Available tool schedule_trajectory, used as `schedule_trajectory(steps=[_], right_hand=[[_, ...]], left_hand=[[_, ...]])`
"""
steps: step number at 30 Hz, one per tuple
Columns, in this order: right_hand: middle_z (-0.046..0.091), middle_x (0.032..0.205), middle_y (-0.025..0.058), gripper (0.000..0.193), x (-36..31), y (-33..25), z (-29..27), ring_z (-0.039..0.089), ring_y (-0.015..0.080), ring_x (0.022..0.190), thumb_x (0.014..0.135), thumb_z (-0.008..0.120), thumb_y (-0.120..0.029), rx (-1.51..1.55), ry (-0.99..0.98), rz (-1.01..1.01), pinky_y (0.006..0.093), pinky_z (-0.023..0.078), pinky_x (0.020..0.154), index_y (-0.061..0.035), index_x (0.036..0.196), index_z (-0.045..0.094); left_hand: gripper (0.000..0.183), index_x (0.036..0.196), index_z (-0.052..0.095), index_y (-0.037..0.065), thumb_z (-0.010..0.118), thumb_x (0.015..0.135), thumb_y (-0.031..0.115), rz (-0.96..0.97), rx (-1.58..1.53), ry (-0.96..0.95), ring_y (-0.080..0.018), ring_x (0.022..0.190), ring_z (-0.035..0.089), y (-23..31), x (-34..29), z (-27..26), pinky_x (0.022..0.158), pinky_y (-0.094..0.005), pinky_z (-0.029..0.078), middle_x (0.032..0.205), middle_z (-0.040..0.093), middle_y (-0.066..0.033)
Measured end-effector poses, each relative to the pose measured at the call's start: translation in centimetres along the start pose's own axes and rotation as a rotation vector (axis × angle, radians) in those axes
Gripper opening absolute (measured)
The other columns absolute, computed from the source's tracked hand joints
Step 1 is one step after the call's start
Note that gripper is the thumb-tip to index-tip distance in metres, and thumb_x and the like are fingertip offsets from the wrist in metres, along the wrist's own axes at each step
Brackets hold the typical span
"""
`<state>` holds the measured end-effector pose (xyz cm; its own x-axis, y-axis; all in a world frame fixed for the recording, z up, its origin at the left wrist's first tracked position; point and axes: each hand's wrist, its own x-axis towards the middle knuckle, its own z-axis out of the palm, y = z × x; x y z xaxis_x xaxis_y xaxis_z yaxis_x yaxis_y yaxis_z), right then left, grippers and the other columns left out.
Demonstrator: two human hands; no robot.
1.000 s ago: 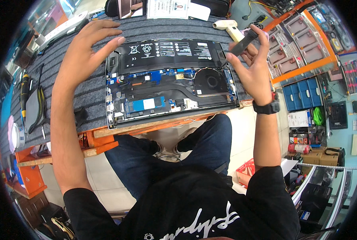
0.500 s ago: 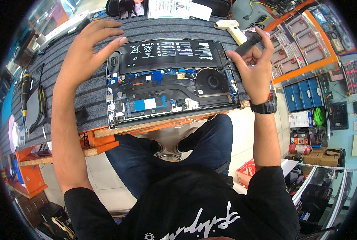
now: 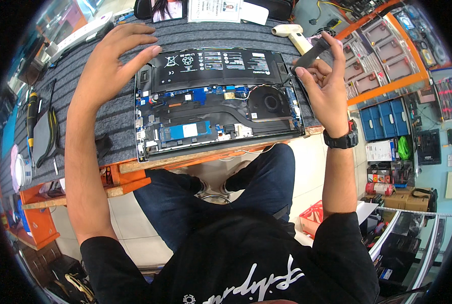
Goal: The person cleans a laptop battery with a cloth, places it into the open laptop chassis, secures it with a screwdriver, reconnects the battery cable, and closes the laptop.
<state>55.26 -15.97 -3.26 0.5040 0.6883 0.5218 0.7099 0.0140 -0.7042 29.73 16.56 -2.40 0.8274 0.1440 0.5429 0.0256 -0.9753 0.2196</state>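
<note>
An opened laptop (image 3: 221,145) lies on the striped grey mat with its inner parts bare. A wide black battery (image 3: 215,81) fills its far side, and a round fan (image 3: 267,104) sits at the right below that. My right hand (image 3: 329,99) pinches the dark handle of a screwdriver (image 3: 312,54) between thumb and fingers. Its slim shaft slants down to the battery's right end; whether the tip sits in a screw is too small to tell. My left hand (image 3: 118,61) is open, fingers spread, with its thumb near the laptop's far left corner.
A cream heat-gun-shaped tool (image 3: 291,34) lies beyond the right hand. At the left are a yellow-black screwdriver (image 3: 32,119), pliers (image 3: 53,134) and a white tub (image 3: 23,169). A framed card (image 3: 213,11) stands at the back. An orange-framed display case (image 3: 383,83) borders the right.
My right hand has shifted slightly to the right, wrist included, and the screwdriver handle has swung a little with it. The left hand has stayed nearly still.
</note>
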Motion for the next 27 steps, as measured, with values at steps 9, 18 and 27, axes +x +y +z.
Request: schedule_trajectory(steps=[9, 18, 27], right_hand=[[0.074, 0.090, 0.0120, 0.080, 0.0, -0.5, 0.4, 0.074, 0.0159, 0.085, 0.090, 0.077, -0.001, -0.150, 0.068, -0.018, 0.0284, 0.058, 0.077, -0.0114, 0.155, 0.031], [0.075, 0.097, 0.0123, 0.084, 0.3, -0.5, -0.3, 0.071, 0.0140, 0.089, 0.092, 0.076, -0.004, -0.213, 0.023, -0.043, 0.0263, 0.056, 0.080, -0.0124, 0.160, 0.027], [0.067, 0.107, 0.0094, 0.069, 5.9, -1.6, 0.2, 0.061, 0.0130, 0.089, 0.102, 0.061, -0.011, -0.294, -0.196, 0.033, 0.0266, 0.050, 0.084, -0.0133, 0.163, 0.031]], left_hand=[[0.029, 0.116, 0.075, 0.003, 0.071, 0.095, 0.023, -0.003, 0.012, 0.000, -0.0300, 0.129, 0.060, -0.1, 0.0, 0.1, 0.110, -0.0403, 0.045, 0.131, 0.069, -0.0120], [0.033, 0.114, 0.076, 0.004, 0.073, 0.095, 0.031, -0.012, -0.002, -0.010, -0.0272, 0.120, 0.065, -0.5, -0.1, 0.0, 0.104, -0.0380, 0.049, 0.125, 0.071, -0.0113], [0.026, 0.096, 0.074, 0.002, 0.083, 0.086, 0.024, -0.132, -0.288, -0.384, -0.0241, 0.101, 0.066, 0.0, -0.3, -1.6, 0.092, -0.0354, 0.050, 0.105, 0.072, -0.0079]])
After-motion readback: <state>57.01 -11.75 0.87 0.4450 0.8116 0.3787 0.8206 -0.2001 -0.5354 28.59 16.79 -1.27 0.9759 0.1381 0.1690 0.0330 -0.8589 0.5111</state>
